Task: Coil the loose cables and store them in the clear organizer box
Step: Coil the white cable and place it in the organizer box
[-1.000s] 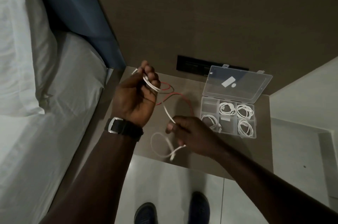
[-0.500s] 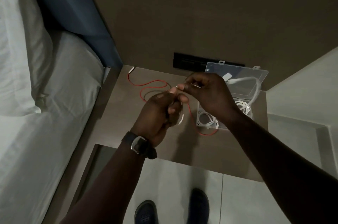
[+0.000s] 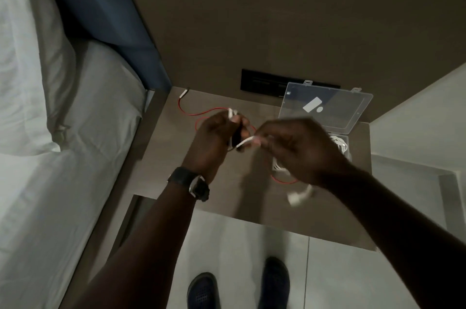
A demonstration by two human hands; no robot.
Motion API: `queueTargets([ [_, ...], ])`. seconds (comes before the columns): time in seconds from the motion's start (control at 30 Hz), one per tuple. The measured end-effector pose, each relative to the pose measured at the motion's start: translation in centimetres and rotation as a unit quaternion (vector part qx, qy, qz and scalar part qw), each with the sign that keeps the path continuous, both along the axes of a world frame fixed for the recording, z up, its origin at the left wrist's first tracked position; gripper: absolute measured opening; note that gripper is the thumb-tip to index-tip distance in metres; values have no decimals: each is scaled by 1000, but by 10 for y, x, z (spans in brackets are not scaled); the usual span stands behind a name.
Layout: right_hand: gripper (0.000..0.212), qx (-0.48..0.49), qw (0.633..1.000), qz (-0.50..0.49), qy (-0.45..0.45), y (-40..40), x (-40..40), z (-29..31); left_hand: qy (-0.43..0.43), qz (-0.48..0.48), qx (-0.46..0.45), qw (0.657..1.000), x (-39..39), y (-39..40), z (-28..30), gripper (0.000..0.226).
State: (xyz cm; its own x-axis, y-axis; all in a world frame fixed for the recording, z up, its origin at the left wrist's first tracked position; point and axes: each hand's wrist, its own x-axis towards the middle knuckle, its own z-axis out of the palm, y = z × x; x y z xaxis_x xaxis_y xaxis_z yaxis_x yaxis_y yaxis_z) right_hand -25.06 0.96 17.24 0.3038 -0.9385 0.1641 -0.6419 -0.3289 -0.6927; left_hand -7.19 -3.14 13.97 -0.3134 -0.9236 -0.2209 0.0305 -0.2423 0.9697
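We take the box (image 3: pixel 325 117) as landmark: it sits on the shelf (image 3: pixel 161 147) at the back right corner, lid raised against the wall (image 3: pixel 252 18), white coils showing in its right compartments. Left of the box the shelf lies open up to the bed (image 3: pixel 63 132); the front edge runs below both wrists, with floor (image 3: pixel 227 245) and two shoes beyond it. A red cable (image 3: pixel 201 113) lies loose on the shelf left of the box, one loop reaching under the hands.

Left hand (image 3: pixel 216 137), watch (image 3: pixel 194 185) on the wrist, is closed around a bundle of white cable (image 3: pixel 245 143) left of the box. Right hand (image 3: pixel 295 147), blurred, pinches the same cable in front of the box; the free end hangs blurred below that wrist.
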Motion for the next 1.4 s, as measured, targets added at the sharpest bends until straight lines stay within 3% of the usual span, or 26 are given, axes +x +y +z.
queueTargets([
  [0.07,13,-40,998,-26,30,-17,-10,12,-29,-54,7,998,-7,12,-1,31],
  [0.13,13,-43,997,-37,46,-28,-12,13,1,-65,35,997,-14,19,1,33],
  [0.27,15,-46,996,-71,6,-38,-17,1,142,-76,138,977,-16,22,7,26],
  [0.4,16,-54,991,-115,-38,-33,-19,-22,287,-137,248,915,-14,25,15,22],
  [0.5,18,-5,984,-142,-105,-16,-9,-40,371,-93,256,888,-12,21,18,23],
  [0.6,22,79,984,-129,-89,13,-1,-56,410,10,236,881,-10,12,16,25],
  [0.67,23,90,991,-91,-45,30,4,-55,379,54,203,901,-13,8,11,23],
  [0.77,26,88,996,-16,30,37,6,-40,233,95,106,962,-24,11,3,21],
  [0.83,20,81,993,22,85,33,4,-25,143,93,56,984,-30,16,-1,22],
  [1.03,13,2,996,36,84,6,-18,21,-21,7,7,1000,-36,32,0,31],
  [1.1,9,7,999,18,49,-7,-24,23,-4,-28,50,998,-40,38,5,31],
  [1.2,7,50,995,-33,-81,-14,-28,11,61,-52,124,989,-40,41,11,28],
  [1.4,3,165,927,-112,-317,3,-25,-18,201,-122,224,946,-41,39,21,20],
])
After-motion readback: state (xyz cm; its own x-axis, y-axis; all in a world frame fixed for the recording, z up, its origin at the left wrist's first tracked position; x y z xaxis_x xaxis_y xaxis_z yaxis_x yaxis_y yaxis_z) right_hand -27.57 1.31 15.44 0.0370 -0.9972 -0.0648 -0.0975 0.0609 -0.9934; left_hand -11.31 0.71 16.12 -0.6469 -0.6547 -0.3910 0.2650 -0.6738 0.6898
